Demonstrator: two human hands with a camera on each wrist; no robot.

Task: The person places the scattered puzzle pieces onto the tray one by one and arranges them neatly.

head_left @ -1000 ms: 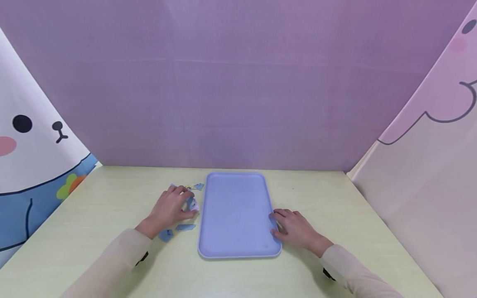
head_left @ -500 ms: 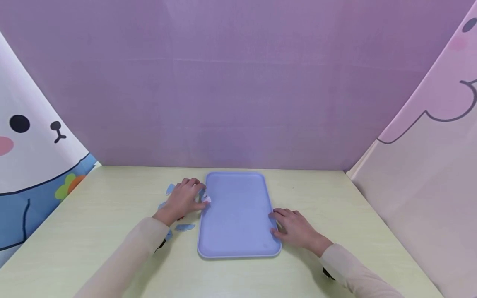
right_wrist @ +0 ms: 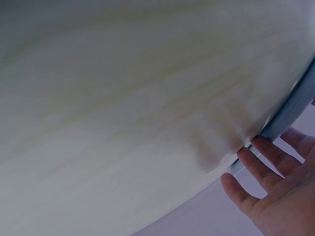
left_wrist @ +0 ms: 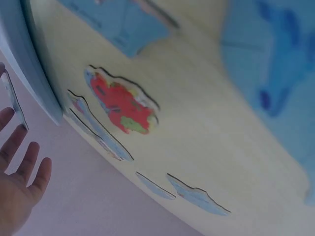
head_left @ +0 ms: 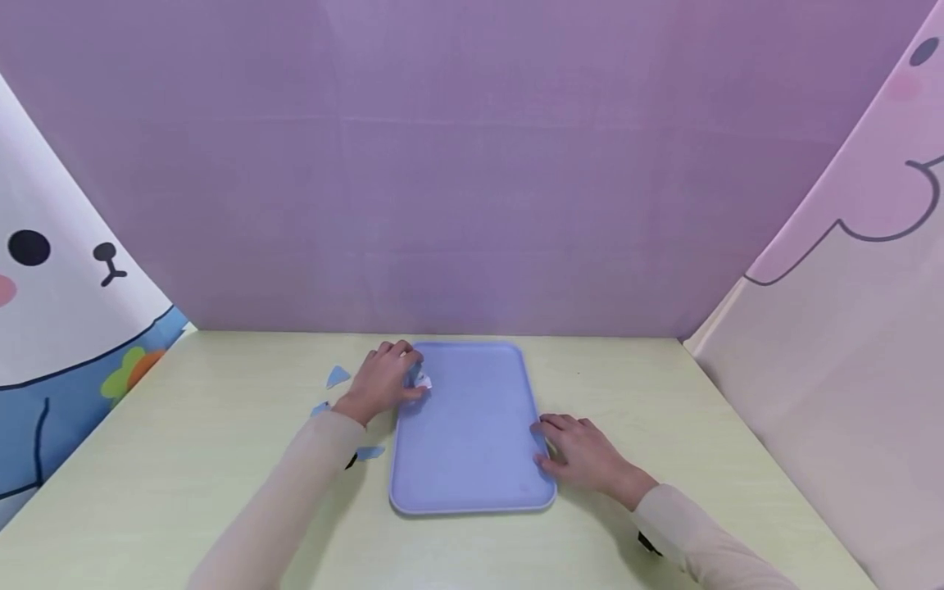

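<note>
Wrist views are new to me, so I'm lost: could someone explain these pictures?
There is no machine: a person works bare-handed. The upright picture comes from a head camera looking down; the tilted two come from cameras on each wrist. On the pale wood-grained table lie a periwinkle, rectangular plastic-looking tray and, to its left, thin light-blue printed pieces and a mostly red piece. The left hand holds a thin blue-and-white piece over the tray's left side. The right hand touches the tray's right edge.
</note>
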